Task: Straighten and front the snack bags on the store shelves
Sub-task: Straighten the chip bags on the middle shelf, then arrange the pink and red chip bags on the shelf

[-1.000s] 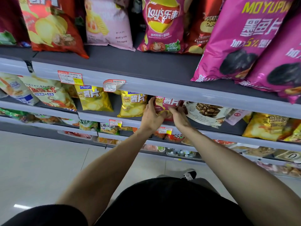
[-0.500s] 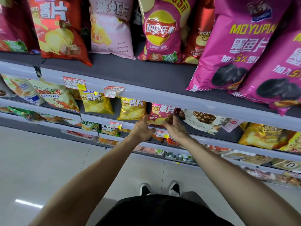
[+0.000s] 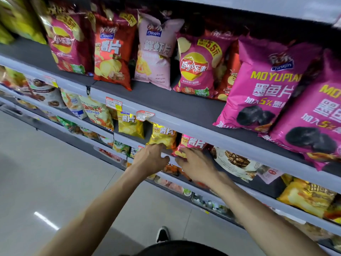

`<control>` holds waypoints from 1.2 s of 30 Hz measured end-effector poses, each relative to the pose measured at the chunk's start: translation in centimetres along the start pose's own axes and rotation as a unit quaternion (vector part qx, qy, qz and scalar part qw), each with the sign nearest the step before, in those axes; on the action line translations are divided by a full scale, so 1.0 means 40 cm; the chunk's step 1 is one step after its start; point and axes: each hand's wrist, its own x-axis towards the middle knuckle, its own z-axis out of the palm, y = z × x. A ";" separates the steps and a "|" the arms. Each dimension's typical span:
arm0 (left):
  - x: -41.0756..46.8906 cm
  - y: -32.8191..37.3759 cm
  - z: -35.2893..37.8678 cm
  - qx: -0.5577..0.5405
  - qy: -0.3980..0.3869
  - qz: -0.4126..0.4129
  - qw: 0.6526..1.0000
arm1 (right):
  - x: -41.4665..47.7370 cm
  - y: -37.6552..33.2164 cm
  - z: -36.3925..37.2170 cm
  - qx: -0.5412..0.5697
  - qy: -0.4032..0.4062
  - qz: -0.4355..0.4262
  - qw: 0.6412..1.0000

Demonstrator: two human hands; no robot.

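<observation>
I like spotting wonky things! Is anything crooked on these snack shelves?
Yes. A price label on the upper shelf's edge hangs tilted and curled, unlike the flatter label left of it. Below, the white snack bag lies slanted instead of standing upright.

Single head-worn view here, tilted, looking forward and down, close up on the shelves (image 3: 184,124), floor (image 3: 46,172) dropping away at left.

Pink chip bag (image 3: 191,144) upright, shelf-front

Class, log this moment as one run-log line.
left hand at yellow chip bag base | right hand on pink chip bag | grip: unclear
</observation>
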 end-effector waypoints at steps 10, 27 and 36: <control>-0.146 -0.022 -0.262 -0.001 0.143 -0.074 0.987 | -0.045 -0.260 -0.214 -0.070 0.079 -0.200 0.974; 0.004 -0.266 -0.572 0.005 0.251 -0.022 0.968 | 0.197 -0.537 -0.291 -0.098 0.228 -0.181 0.952; 0.144 -0.432 -0.675 -0.008 0.254 0.038 0.966 | 0.281 -0.664 -0.262 -0.096 0.273 -0.081 0.954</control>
